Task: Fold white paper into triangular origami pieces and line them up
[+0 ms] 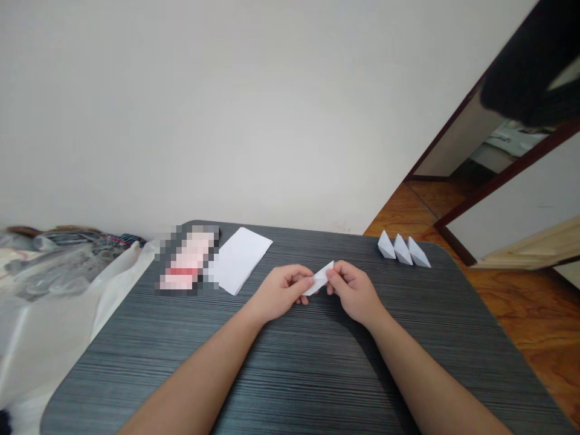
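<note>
Pinching folded white paper (319,279) between closed left hand (281,293) and closed right hand (354,294).
We caution: uneven pressure could tear it.

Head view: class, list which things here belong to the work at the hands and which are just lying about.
Belonging to the work:
left hand, right hand, folded white paper piece, three folded paper pieces, white paper sheet

Just lying about:
blurred pink item, heap of plastic and cloth
</note>
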The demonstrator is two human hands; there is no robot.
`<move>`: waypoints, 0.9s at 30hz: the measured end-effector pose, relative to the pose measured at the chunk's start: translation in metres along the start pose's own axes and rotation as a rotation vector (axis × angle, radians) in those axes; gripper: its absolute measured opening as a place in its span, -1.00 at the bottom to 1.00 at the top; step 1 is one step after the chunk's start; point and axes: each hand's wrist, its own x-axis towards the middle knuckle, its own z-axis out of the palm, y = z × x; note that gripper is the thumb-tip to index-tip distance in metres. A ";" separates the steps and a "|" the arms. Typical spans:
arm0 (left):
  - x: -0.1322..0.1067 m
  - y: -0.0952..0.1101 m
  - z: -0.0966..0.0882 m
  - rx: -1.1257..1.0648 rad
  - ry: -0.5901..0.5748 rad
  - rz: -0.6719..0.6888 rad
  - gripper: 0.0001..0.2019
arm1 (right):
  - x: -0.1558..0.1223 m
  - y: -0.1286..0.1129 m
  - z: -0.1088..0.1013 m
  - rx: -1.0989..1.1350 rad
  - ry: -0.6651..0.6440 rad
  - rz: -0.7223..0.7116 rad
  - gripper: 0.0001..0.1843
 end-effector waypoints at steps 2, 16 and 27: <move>0.000 -0.001 0.001 0.034 -0.025 -0.020 -0.72 | -0.001 -0.002 0.002 -0.025 -0.024 -0.014 -0.68; 0.000 -0.002 -0.001 0.092 -0.007 0.019 -0.72 | -0.001 -0.010 0.003 0.026 -0.199 -0.041 -0.80; -0.002 0.002 -0.004 0.235 0.034 0.053 -0.71 | -0.001 -0.006 0.005 -0.031 -0.191 -0.037 -0.76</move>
